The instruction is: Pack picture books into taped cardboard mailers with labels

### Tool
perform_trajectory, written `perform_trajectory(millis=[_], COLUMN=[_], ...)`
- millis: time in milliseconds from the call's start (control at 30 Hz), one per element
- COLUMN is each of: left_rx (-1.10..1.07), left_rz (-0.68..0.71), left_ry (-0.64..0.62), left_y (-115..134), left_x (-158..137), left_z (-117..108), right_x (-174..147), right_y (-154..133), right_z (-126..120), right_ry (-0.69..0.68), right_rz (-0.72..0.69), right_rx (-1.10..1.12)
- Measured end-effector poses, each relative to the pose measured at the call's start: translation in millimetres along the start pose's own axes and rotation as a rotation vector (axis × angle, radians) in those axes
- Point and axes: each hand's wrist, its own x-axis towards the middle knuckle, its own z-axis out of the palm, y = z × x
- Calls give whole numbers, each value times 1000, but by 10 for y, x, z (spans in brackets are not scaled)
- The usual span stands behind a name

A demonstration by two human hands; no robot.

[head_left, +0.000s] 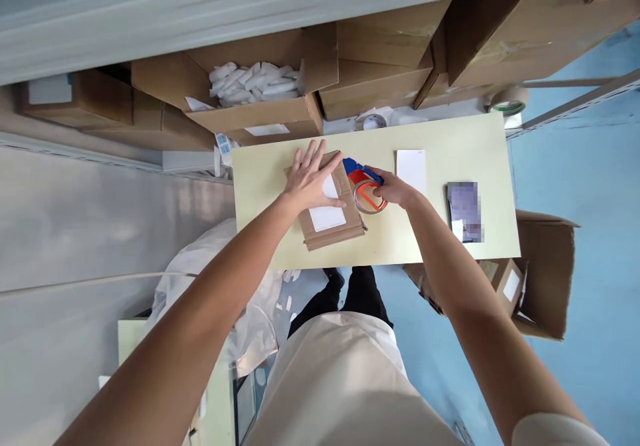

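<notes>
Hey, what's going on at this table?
A person is working with both hands on a small cardboard box that lies on the table. The left hand is spread over its top, partly covering a white label. The right hand grips a blue and red tape dispenser, its blue end close beside the box; I can't tell whether they touch. A white sheet lies farther right on the table.

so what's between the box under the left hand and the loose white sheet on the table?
The tape dispenser, held in the right hand; the head view shows both there.
</notes>
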Motion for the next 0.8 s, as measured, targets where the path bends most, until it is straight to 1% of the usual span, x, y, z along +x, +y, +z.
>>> perform_trajectory(millis=[33, 67, 167, 233, 300, 367, 433, 500, 533, 600, 633, 700, 733, 767, 800], left_rx=[6, 15, 50, 67, 74, 68, 51, 24, 9, -23, -38, -48, -37, -17, 9], left_rz=[32, 33, -24, -39, -46, -53, -61, -85, -115, -228, -309, -470, -517, -520, -475], left_ry=[-29, -49, -83, -98, -98, -88, -73, -52, -34, 11, 33, 74, 88, 96, 96], left_y=[-15, -28, -43, -39, -30, -20, -8, 0, 0, -12, -23, -46, -52, -54, -48], left_x=[52, 89, 101, 70, 55, 66, 85, 77, 51, -55, -132, -304, -382, -444, -482], left_z=[-2, 7, 67, 95, 104, 103, 110, 138, 161, 215, 242, 278, 283, 277, 263], right_x=[-5, -24, -171, -367, -660, -1013, -1339, -1541, -1576, -1507, -1409, -1120, -943, -756, -565], right_y=[22, 57, 216, 357, 533, 731, 909, 1011, 1021, 955, 882, 678, 556, 427, 298], right_z=[9, 24, 42, 31, 55, 163, 350, 554, 636, 712, 700, 589, 506, 418, 335], right_ry=[-17, -28, -39, -17, -2, -21, -69, -50, -13, 68, 96, 107, 88, 69, 63], right_rz=[-8, -15, -26, -23, 1, 51, 98, 100, 94, 74, 73, 92, 122, 132, 114], right_rx=[-6, -3, 21, 25, 28, 52, 139, 203, 223, 246, 244, 204, 158, 107, 47])
